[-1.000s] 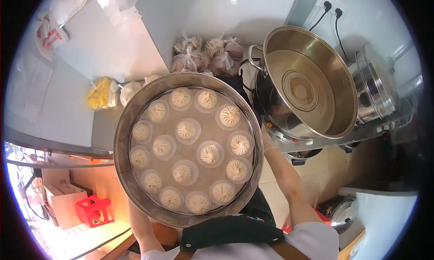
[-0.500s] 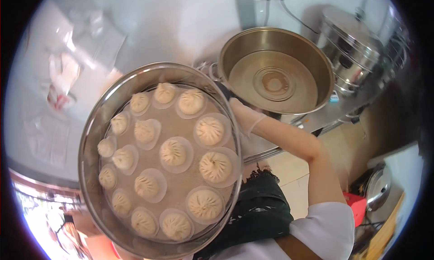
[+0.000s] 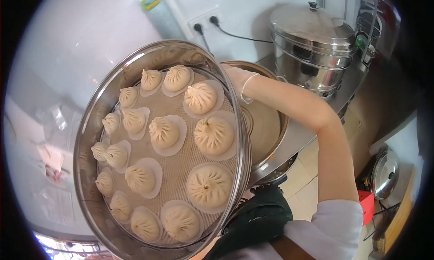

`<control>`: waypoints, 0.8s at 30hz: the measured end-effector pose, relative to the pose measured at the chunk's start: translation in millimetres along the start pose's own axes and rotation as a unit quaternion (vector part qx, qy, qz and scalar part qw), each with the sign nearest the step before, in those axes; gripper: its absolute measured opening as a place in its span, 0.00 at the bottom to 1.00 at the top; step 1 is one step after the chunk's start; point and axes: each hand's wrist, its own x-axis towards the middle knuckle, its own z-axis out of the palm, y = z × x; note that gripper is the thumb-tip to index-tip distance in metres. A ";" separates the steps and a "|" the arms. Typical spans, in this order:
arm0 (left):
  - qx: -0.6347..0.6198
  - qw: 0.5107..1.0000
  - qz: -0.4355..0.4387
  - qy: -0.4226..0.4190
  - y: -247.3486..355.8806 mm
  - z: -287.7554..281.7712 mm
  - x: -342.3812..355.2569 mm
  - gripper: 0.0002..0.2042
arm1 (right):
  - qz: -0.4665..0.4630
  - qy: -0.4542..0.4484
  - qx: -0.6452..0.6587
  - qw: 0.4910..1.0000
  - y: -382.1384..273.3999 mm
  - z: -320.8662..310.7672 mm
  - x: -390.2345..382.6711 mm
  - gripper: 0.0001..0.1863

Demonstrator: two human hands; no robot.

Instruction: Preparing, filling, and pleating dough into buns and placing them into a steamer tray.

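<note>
A wide round metal steamer tray (image 3: 87, 167) is held up in front of me, tilted. Several pleated steamed buns (image 3: 214, 136) rest in it, each on a round of white paper over a meshed liner. At the tray's upper right side is my right hand (image 3: 240, 80) in a clear glove, closed on the tray, its fingers mostly hidden. My left hand does not show. Behind the tray, partly covered by it and my right hand, a wide round pot (image 3: 266, 131) stands on the counter.
A lidded metal steamer pot (image 3: 313, 45) stands on the metal counter (image 3: 296, 140) at the far right. Two black plugs (image 3: 214, 21) sit in the wall socket, with cords trailing down. Lower right are a round metal lid (image 3: 385, 174) and a red box (image 3: 365, 208).
The tray has come over the wide pot, covering much of it, and tilts more. My right hand has moved with it. The view has swung rightward toward the lidded steamer pot.
</note>
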 end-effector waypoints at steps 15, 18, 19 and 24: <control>-0.079 0.991 -0.042 -0.102 74.9 -8.3 71.2 0.30 | -0.068 0.033 -0.147 0.986 9.9 -3.7 4.7 0.15; -0.098 0.987 -0.051 -0.114 93.6 -5.6 83.9 0.30 | 0.191 0.062 0.099 0.975 -27.9 -4.7 -9.0 0.20; -0.107 0.985 -0.052 -0.125 100.5 1.2 92.5 0.30 | 0.147 0.036 0.112 0.982 -0.2 -3.7 4.5 0.21; -0.147 0.976 -0.070 -0.142 125.4 18.6 112.5 0.30 | 0.248 0.030 0.155 0.956 -1.3 6.4 24.8 0.22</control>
